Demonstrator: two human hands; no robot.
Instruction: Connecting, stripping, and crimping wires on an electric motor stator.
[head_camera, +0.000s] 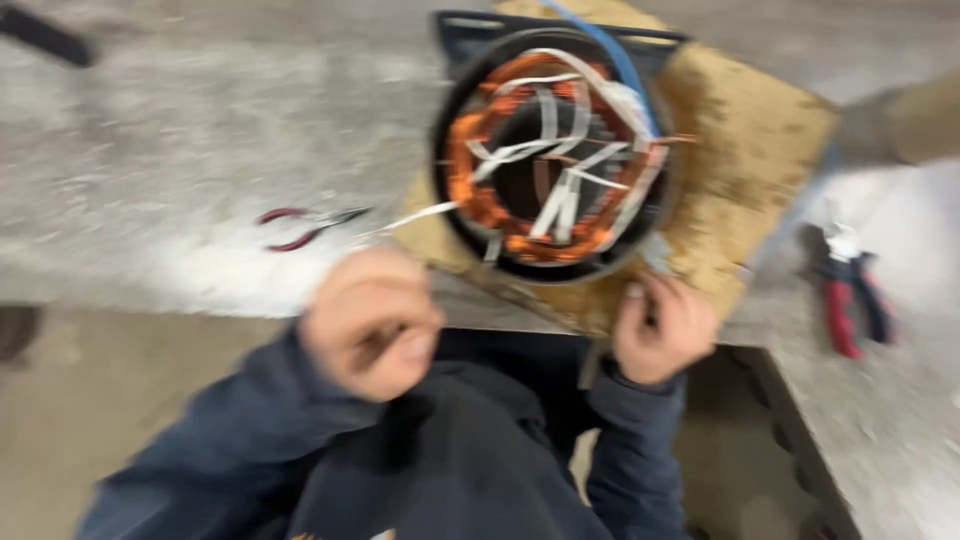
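1. Motor stator (555, 150) sits on the board (750, 150), on the bench (150, 150).
2. Scissors (310, 225) lie left of it.
3. Pliers (850, 290) lie right.
4. Left hand (372, 322) and right hand (662, 328) sit before the board.

This is looking like a motor repair workshop. A rough, stained grey workbench (180, 150) is filling most of the view, its surface scuffed and dusty. Toward the far middle, an electric motor stator (553, 150) with orange copper windings and white insulating strips is sitting on a worn, crumbling brown board (750, 150). Small red-handled snips (305, 227) are lying on the bench to the left, and red and blue handled pliers (850, 290) are lying at the right. Below the near edge of the bench, a bare concrete floor (90, 400) is showing.
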